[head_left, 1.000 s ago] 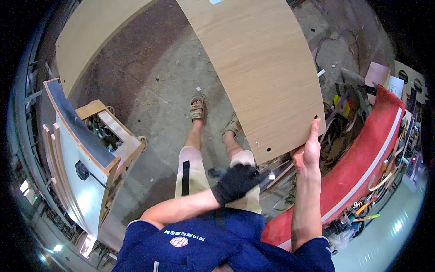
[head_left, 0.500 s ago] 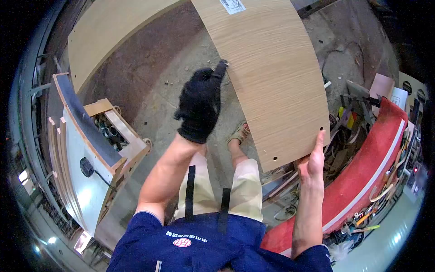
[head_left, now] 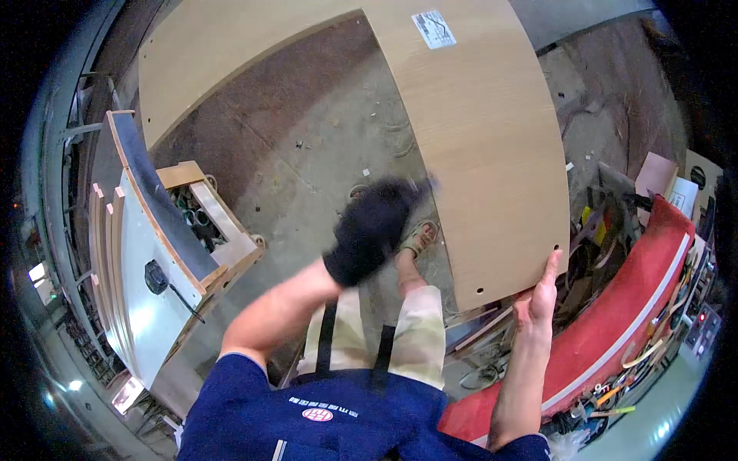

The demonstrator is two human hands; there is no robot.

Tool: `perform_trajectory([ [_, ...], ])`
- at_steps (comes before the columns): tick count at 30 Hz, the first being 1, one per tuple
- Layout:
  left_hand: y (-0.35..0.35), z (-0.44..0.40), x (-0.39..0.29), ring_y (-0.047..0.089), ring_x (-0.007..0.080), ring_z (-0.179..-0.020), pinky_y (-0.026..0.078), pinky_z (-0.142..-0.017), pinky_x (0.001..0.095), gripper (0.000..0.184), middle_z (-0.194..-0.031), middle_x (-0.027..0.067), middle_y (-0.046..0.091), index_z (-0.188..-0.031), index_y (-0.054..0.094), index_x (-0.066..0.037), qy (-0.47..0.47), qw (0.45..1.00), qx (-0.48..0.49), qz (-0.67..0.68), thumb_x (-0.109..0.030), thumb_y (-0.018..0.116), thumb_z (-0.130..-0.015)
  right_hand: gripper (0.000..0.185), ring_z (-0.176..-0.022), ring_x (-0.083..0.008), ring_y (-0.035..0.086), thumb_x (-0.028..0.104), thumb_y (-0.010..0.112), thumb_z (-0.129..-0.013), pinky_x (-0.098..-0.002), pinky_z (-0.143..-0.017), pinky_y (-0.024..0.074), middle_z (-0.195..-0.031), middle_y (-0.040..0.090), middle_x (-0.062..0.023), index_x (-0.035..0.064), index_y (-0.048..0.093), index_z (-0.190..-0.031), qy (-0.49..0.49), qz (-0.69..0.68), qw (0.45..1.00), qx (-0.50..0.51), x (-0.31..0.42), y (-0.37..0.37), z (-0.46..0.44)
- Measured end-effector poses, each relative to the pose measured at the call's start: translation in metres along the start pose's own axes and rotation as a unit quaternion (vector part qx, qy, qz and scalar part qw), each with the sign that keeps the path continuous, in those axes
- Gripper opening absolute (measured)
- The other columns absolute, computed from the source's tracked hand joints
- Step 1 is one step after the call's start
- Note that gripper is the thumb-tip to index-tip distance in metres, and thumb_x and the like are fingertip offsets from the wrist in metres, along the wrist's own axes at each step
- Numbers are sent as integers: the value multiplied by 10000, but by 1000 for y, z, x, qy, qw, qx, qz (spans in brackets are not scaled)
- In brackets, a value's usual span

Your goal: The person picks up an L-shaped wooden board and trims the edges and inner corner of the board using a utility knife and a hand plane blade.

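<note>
The curved, smooth wood panel (head_left: pixel 492 161) points its long axis forward from the right hand (head_left: pixel 536 301), clamped on its near end, while the blurred left hand (head_left: pixel 370 229) beside it grips I cannot tell what.

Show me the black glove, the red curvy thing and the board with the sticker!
Black glove (head_left: pixel 370 227), head view: its blurred middle.
Red curvy thing (head_left: pixel 623 307), head view: its red surface.
Board (head_left: pixel 492 169), head view: middle of its face.
</note>
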State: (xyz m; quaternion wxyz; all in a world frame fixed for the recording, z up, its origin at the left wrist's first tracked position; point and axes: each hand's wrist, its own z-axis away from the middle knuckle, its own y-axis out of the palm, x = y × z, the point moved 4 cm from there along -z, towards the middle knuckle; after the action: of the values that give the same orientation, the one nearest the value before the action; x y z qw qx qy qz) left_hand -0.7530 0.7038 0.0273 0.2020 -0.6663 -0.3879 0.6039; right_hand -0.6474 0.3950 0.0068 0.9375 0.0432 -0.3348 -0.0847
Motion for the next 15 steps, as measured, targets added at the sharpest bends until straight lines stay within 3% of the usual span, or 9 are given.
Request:
perform_trajectory([
  [2, -27, -45, 56, 618, 406, -1013, 505, -881, 462, 456, -1097, 234, 652, -1318, 601, -36, 15, 984, -146, -98, -13, 524, -869, 730, -1331, -272, 481, 580, 499, -992, -439, -1090, 435, -1494, 465, -103, 70, 379, -1500, -1, -3, 1000, 18, -1, -4, -2],
  [4, -50, -90, 92, 632, 394, -976, 518, -844, 450, 435, -1076, 228, 656, -1299, 604, -27, 23, 971, -203, -125, 6, 513, -875, 735, -1331, -273, 479, 582, 502, -990, -440, -1086, 437, -1492, 464, -102, 73, 371, -1504, 5, -5, 1000, 9, 0, 1, 1],
  [7, -61, -125, 106, 616, 414, -969, 509, -848, 457, 359, -1059, 232, 646, -1279, 592, 9, 4, 977, -193, -86, 1, 510, -929, 720, -1325, -269, 485, 583, 500, -991, -429, -1087, 434, -1486, 472, -90, 95, 375, -1506, 11, 11, 1000, -3, 2, 1, 3],
  [10, -45, -114, 92, 617, 413, -951, 516, -816, 457, 401, -1043, 236, 643, -1292, 593, -16, 26, 978, -171, -115, 16, 524, -898, 697, -1324, -256, 487, 581, 494, -994, -423, -1092, 431, -1477, 487, -78, 102, 402, -1492, 10, 5, 1000, 5, 3, 6, 6],
  [11, -32, -95, 75, 621, 408, -983, 524, -818, 450, 429, -1062, 246, 645, -1302, 600, -45, -14, 985, -105, -134, -6, 529, -881, 689, -1324, -251, 488, 579, 491, -995, -422, -1093, 430, -1474, 491, -74, 103, 412, -1487, 7, 2, 1000, 12, 3, 8, 6],
  [12, -15, -72, 51, 623, 283, -764, 510, -609, 423, 563, -898, 139, 619, -1445, 500, -108, 71, 969, -136, -192, -69, 540, -885, 681, -1325, -246, 488, 576, 489, -998, -419, -1092, 431, -1474, 493, -70, 103, 419, -1483, 9, -3, 1000, 14, 2, 6, 4],
  [13, 22, -35, 33, 607, 226, -716, 492, -578, 384, 575, -870, 99, 605, -1463, 482, -125, 67, 959, -19, -275, -107, 542, -892, 673, -1325, -241, 489, 573, 487, -1000, -417, -1091, 432, -1474, 495, -66, 104, 426, -1479, 12, -8, 1000, 17, 1, 3, 1],
  [15, 59, 36, -36, 599, 183, -690, 440, -526, 337, 546, -855, 66, 603, -1457, 486, -142, 170, 944, 131, -249, -179, 523, -913, 662, -1325, -235, 489, 566, 482, -1005, -413, -1089, 435, -1477, 495, -60, 104, 432, -1476, 18, -9, 1000, 5, -1, 2, 3],
])
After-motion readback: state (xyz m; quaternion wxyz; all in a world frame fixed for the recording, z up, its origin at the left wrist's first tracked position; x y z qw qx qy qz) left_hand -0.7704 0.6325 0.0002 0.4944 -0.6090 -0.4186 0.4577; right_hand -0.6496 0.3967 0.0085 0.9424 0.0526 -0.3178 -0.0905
